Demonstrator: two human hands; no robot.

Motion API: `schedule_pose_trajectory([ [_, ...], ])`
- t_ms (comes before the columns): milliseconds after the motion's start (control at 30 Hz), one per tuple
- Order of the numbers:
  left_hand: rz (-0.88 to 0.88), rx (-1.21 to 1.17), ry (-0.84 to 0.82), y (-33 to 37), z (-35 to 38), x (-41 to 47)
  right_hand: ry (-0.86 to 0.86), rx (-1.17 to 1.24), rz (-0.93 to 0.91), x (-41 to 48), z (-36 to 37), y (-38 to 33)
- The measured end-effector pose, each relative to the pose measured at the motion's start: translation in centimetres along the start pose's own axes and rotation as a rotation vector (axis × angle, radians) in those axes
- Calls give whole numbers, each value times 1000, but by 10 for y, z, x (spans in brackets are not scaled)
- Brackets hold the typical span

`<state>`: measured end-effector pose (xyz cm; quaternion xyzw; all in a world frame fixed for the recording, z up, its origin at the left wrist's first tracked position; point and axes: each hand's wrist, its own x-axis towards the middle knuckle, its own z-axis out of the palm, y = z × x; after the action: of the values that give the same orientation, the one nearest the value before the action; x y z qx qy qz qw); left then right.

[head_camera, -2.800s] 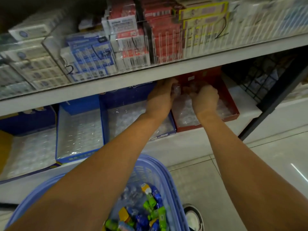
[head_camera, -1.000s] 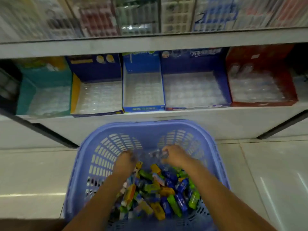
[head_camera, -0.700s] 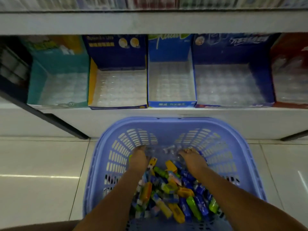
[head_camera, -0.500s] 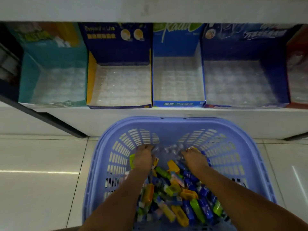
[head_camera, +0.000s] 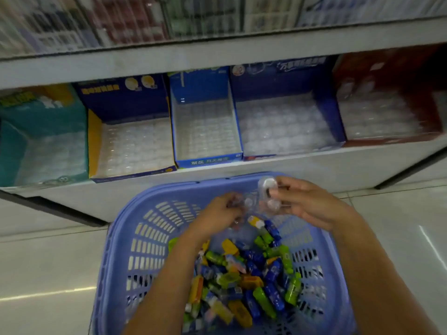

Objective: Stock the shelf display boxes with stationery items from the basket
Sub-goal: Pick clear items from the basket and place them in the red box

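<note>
Blue basket (head_camera: 116, 238) stands on the floor just below the bottom shelf (head_camera: 302, 169), and both hands are over its far end. The right hand (head_camera: 312, 204) has its grip half closed, thumb and fingers pinching clear pieces (head_camera: 267, 191), one with a dark centre, raised near the far rim. The left hand (head_camera: 215, 217) is lower, its fingers curled over more of the clear pieces. Blur hides just how many it has, but the grip looks closed on them.

The step in hand looks like gathering a handful to carry up. Clear plastic is slick and hard to count, so each grip should be settled before lifting. Fingers under the pieces would serve better than a pinch at the edges, and stragglers should fall back into the basket, not onto the floor.

Coloured items (head_camera: 242, 281) lie heaped below and should stay out of this handful. Pale shapes at the back of the red box (head_camera: 387, 66) may be the same stock, though they are too blurred to be sure. If so, press each piece into a tray pocket, working back to front.
</note>
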<state>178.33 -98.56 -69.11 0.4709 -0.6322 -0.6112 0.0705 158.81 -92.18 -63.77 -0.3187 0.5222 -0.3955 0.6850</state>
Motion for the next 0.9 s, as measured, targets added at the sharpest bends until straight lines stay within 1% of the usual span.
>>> schedule_pose_trajectory([
  [100,224,-48,16,67,13,-8,83,152,-210,-31,-21,-33],
  [167,337,-37,90,106,21,-9,136,252,-323,-47,-42,-53],
  [233,399,-5,183,140,31,-3,247,249,-416,-58,-69,-69],
  [267,417,-4,218,155,36,2,355,207,-445,-60,-83,-75],
  [333,458,5,261,184,46,16,652,105,-491,-63,-115,-86],
  [400,514,36,259,206,58,31,910,2,-543,-61,-147,-96],
  [433,533,45,259,215,63,39,1004,-81,-552,-58,-163,-101],
  [500,535,52,279,227,73,55,1115,-301,-544,-48,-193,-110],
  [533,518,45,283,231,78,65,1134,-404,-537,-40,-206,-115],
  [600,461,12,274,235,85,82,1118,-536,-487,-22,-225,-124],
  [633,439,14,273,234,88,90,1130,-660,-443,-14,-230,-128],
  [700,422,86,295,231,94,104,1150,-1016,-404,-2,-235,-132],
  [767,418,199,313,225,98,114,1066,-1273,-425,5,-236,-133],
  [833,403,270,315,217,102,121,980,-1403,-432,10,-236,-134],
  [900,377,264,321,212,104,125,930,-1456,-458,14,-237,-135],
])
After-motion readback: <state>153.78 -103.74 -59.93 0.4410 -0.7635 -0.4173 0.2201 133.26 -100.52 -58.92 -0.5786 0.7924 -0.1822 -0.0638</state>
